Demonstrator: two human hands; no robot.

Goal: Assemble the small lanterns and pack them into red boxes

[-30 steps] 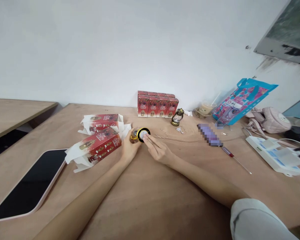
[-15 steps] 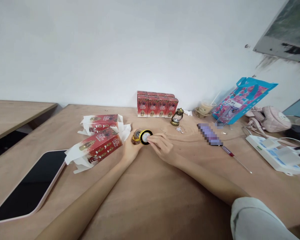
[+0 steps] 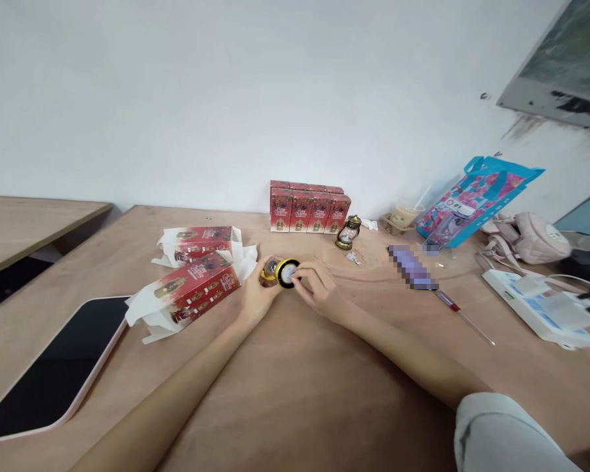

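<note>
My left hand [image 3: 258, 296] is closed around a small gold lantern [image 3: 271, 267], tipped so that its round underside, a black rim with a pale disc, faces me. Against the edge of that disc, the fingertips of my right hand [image 3: 319, 288] are pinched together. Whatever they grip, if anything, is too small to make out. A second lantern [image 3: 348, 233], dark bronze, stands upright beyond my right hand. Small loose bits [image 3: 354, 257] lie just in front of it.
Several red boxes [image 3: 295, 213] stand by the wall. Two opened red boxes [image 3: 201, 288] lie left, near a black-screened phone [image 3: 59, 367]. Rightward are a screwdriver [image 3: 455, 307], a partly blurred purple item [image 3: 413, 267], a drink cup [image 3: 404, 216], a blue bag [image 3: 482, 196] and a power strip [image 3: 535, 308].
The fingers of my right hand have shifted slightly at the lantern's underside. My left hand keeps its hold, and the view has moved very slightly.
</note>
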